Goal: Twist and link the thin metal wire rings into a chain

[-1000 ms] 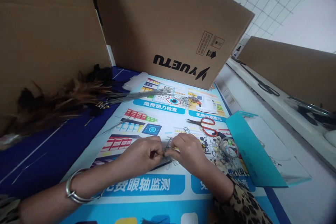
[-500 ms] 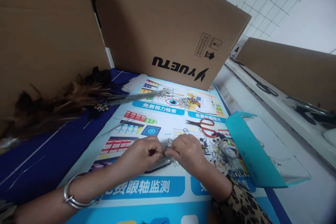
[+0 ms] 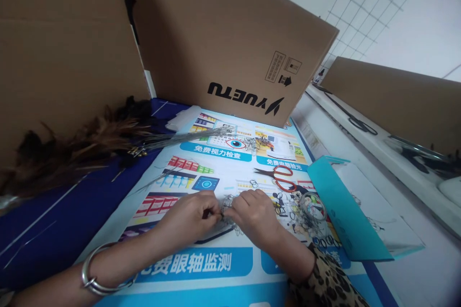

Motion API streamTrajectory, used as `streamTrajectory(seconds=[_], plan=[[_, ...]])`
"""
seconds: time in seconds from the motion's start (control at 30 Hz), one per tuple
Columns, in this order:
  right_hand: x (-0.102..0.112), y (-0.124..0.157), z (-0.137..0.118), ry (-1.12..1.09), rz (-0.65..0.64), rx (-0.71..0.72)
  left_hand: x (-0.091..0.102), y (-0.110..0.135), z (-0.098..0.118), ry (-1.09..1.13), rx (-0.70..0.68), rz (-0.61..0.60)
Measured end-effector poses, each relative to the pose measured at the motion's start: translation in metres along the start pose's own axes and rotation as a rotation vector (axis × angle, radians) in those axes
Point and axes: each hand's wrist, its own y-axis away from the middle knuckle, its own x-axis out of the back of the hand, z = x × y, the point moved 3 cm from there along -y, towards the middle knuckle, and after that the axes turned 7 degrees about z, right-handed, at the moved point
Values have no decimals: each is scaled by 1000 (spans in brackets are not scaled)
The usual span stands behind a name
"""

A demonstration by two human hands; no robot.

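My left hand (image 3: 201,214) is closed in a pinch over the printed sheet (image 3: 223,180), a metal bangle (image 3: 88,268) on its wrist. My right hand (image 3: 254,215) is closed too, its fingertips almost meeting those of the left. Something small and dark shows between the two pinches, too hidden to name. Just behind the fingertips sits a small tangle of thin wire pieces (image 3: 228,200), partly covered by the hands. Red-handled scissors (image 3: 272,173) lie beyond my right hand. To its right is a heap of wire bits and small rings (image 3: 304,220).
A teal box (image 3: 345,216) stands open at right. At back left, a bundle of thin wires (image 3: 180,140) lies near brown feathers (image 3: 93,141). More wire bits (image 3: 260,144) sit further back. Tall cardboard (image 3: 216,33) walls the far side.
The view has shifted slightly. Both hands stay together and pinched, with the fingertips moved only a little; nothing else has visibly moved.
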Motion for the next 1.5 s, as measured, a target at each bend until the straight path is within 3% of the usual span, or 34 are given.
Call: streamTrajectory(seconds=[0.43, 0.63, 0.83, 1.07, 1.5], plan=[[-5, -1, 3, -107, 26, -144, 8, -4, 4, 3, -32, -34], [-5, 1, 3, -89, 6, -120, 9, -2, 6, 7, -70, -27], [-8, 1, 8, -407, -46, -254, 9, -8, 1, 284, -3, -164], [-8, 0, 11, -605, -89, -406, 9, -9, -3, 385, 74, -193], [-7, 0, -2, -623, -19, -408, 1, -8, -11, 311, 68, -32]])
